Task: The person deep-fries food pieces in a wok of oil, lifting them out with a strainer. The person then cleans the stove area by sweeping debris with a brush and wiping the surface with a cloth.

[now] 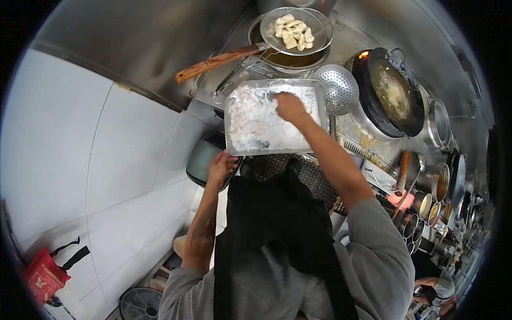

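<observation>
A metal tray point(274, 146) spread with white flour and floured pieces lies in front of me. My right hand point(290, 106) is over the flour in its upper right part, fingers bent together; what they hold, if anything, is hidden. My left hand point(220, 166) is at the tray's lower left corner, its fingers partly spread near the rim. Above the tray, a wire strainer point(321, 26) with a wooden handle holds pale pieces over a pot. A perforated skimmer point(337, 88) lies right of the tray. Farther right, a black wok point(368, 93) contains bubbling oil with food frying.
A flame point(364, 54) shows at the wok's edge. Pots, ladles and a brush point(404, 169) line the right side. A green-grey bin point(202, 160) stands below left. A fan point(141, 303) is at the lower left, and another person point(444, 287) at the far lower right.
</observation>
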`<state>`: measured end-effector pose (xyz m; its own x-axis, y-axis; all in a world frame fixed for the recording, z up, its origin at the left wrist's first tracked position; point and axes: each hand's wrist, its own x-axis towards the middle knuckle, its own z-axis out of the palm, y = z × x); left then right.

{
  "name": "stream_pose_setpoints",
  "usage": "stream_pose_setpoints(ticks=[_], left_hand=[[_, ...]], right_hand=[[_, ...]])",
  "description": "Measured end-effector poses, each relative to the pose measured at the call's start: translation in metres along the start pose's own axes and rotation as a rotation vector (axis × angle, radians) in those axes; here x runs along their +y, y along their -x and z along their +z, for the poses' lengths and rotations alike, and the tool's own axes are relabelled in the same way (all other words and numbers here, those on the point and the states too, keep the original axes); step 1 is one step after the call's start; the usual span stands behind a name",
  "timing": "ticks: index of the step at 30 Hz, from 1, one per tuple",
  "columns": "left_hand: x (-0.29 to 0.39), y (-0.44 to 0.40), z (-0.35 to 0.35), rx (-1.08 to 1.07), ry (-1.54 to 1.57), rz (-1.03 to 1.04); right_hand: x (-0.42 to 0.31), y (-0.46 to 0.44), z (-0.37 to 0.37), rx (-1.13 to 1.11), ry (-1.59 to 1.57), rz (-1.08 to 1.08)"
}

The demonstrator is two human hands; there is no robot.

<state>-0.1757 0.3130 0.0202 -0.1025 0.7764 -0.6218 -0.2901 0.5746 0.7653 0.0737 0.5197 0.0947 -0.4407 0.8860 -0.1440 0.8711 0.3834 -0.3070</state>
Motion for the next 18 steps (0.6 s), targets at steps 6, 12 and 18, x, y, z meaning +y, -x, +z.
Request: stream_pose_setpoints(ticks=[6,12,18], left_hand=[[-0.004,-0.017,0.006,0.028,-0.057,0.032],[-0.005,-0.017,-0.011,-0.082,0.005,-0.039],[-0.011,-0.009,-0.035,-0.051,0.008,-0.085]], right_hand=[[-0.085,0.010,0.047,-0.198,0.252,-0.168],[-0.013,0.027,0.049,-0.042,-0.248,0.070],[0.026,0.052,-0.001,0.099,-0.234,0.148]])
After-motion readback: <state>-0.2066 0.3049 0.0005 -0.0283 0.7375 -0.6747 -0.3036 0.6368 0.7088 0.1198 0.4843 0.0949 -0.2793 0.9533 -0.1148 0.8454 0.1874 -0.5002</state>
